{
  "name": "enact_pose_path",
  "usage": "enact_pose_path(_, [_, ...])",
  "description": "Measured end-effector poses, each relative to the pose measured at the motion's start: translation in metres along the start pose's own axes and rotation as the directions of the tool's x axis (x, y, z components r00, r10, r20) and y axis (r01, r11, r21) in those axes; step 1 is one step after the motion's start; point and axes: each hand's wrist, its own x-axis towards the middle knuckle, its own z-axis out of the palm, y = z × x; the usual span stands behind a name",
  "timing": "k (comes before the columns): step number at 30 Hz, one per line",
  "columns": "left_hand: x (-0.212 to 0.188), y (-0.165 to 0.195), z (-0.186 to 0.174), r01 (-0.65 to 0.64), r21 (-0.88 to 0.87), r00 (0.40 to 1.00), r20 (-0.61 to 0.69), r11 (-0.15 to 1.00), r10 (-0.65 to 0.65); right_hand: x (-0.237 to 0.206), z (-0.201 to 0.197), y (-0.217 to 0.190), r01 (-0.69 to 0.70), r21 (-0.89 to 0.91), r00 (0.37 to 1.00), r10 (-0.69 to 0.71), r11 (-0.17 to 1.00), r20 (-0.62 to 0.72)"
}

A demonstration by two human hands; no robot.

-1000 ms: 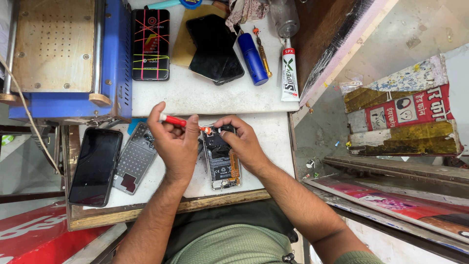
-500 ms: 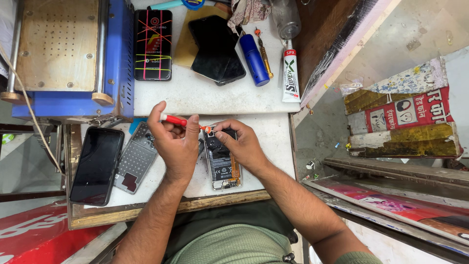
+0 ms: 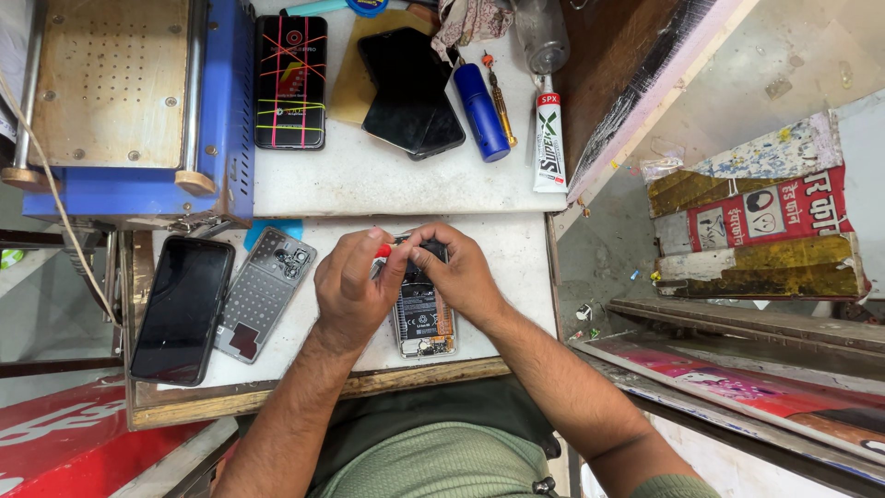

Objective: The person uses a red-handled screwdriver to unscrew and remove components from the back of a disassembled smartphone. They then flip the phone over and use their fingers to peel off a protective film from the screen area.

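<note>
Head view: at lower centre of the frame, opened phone (image 3: 422, 318) lay on the white desk (image 3: 387, 184), circuit side up. Left hand (image 3: 350, 290) pinched a red-tipped tool (image 3: 380, 254), grip clamped on it, over the phone's top end. Right hand (image 3: 461, 272) gripped that top edge, fingers closed on it. Grey back cover (image 3: 261, 293) and black phone (image 3: 182, 309) lay at lower left.

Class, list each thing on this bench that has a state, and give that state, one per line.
Opened phone: back off, insides showing, under both hands.
Back cover: detached, inner side up.
Black phone: screen dark.
Left hand: gripping red-handled tool.
Right hand: steadying phone.
</note>
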Motion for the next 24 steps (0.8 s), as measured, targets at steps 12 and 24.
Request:
enact_pose_path(12, [-0.007, -0.016, -0.009, 0.072, -0.001, 0.996, -0.044, 0.997, -0.072, -0.004, 0.001, -0.014, -0.044, 0.082, 0.999, 0.044, 0.996, 0.013])
enact_pose_path(24, [-0.006, -0.013, -0.001, 0.029, 0.003, 1.000, -0.001, 1.000, -0.029, -0.003, 0.001, -0.012, -0.043, 0.092, 0.999, 0.043, 0.995, 0.006])
